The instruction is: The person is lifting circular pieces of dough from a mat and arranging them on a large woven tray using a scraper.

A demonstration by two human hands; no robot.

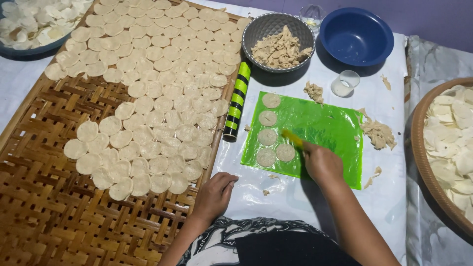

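Note:
My right hand (321, 162) grips a thin yellow tool (292, 137) whose tip rests on the green plastic sheet (331, 129), just above a round dough disc (285, 152). Several flat dough discs lie in a column down the sheet's left side, the top one (271, 100) farthest from me. My left hand (216, 194) rests, fingers curled, on the white cloth at the edge of the woven bamboo tray (49, 207). Many thin dough rounds (162, 79) cover that tray in rows.
A green-and-black striped roller (237, 101) lies between tray and sheet. Behind stand a grey bowl of dough scraps (279, 43), a blue bowl (356, 36) and a small white cup (345, 83). Scrap piles (378, 133) dot the cloth. A basket of rounds (449, 148) sits right.

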